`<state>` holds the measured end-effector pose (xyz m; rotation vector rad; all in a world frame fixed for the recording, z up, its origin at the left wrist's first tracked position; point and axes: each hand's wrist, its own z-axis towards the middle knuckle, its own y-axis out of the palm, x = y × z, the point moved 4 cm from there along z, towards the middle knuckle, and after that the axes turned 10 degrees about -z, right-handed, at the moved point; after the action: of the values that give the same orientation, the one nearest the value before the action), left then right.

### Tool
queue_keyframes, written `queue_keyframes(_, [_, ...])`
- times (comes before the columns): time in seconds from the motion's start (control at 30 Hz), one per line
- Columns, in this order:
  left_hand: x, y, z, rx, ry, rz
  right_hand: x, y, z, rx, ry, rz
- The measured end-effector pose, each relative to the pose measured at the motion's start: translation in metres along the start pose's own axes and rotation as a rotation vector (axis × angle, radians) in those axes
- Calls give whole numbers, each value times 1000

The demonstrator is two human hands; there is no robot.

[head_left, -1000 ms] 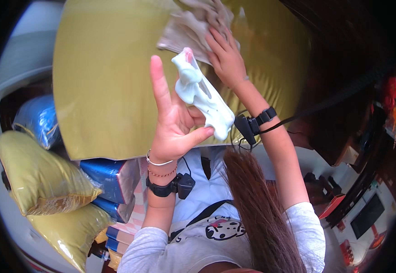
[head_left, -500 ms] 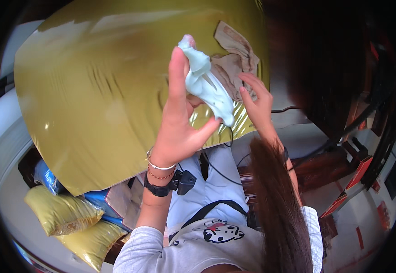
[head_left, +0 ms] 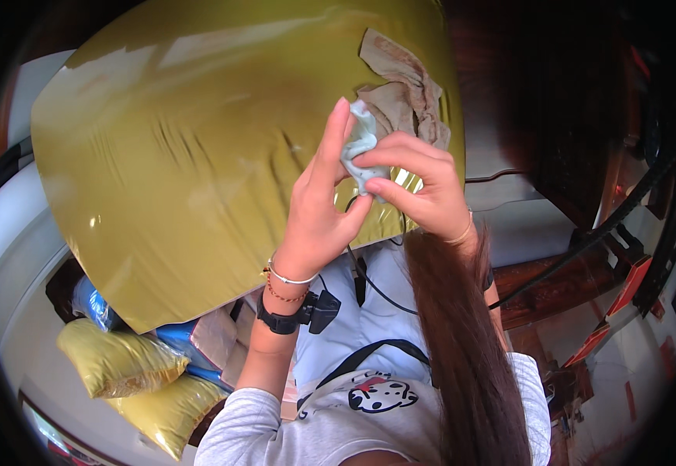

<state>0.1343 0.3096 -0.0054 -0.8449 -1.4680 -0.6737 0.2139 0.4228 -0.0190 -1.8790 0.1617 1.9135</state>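
A soft, pale mint lump of slime (head_left: pixel 360 138) is held above the table between my two hands. My left hand (head_left: pixel 316 208) has its fingers raised and its thumb below, with the slime between them. From the right, my right hand (head_left: pixel 429 185) pinches the lower part of the slime between thumb and fingers. Part of the slime is hidden behind the fingers. Just beyond my hands lies a crumpled brown cloth (head_left: pixel 412 71), apart from them.
A shiny yellow-green cover (head_left: pixel 167 171) lies over the table, wrinkled in places. Yellow pillow-like packages (head_left: pixel 124 361) are at the lower left beside a blue package (head_left: pixel 93 303). A black cable (head_left: pixel 377 287) hangs over my lap. Long hair falls in front of my right forearm.
My right hand has come left from beside the cloth and taken hold of the slime. The slime, stretched across my left hand before, is now bunched smaller. My left hand has lowered slightly.
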Motion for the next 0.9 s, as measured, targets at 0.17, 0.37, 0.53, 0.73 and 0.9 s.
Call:
queue_keyframes(0.17, [-3, -13, -15, 173, -137, -96, -3, 18, 1, -5, 13, -15])
queue_keyframes(0.37, [4, -26, -28, 101, -172, -443, -7, 33, -2, 75, 39, 44])
queue_keyframes(0.53, [3, -35, -39, 253, -187, -466, -16, 44, -4, 88, 8, 84])
queue_keyframes(0.73, [6, -43, -43, 341, -68, -384, -23, 56, -8, 119, -67, 12])
queue_keyframes(0.9, [2, -53, -45, 338, -46, -402, -20, 61, -12, 117, 182, 233])
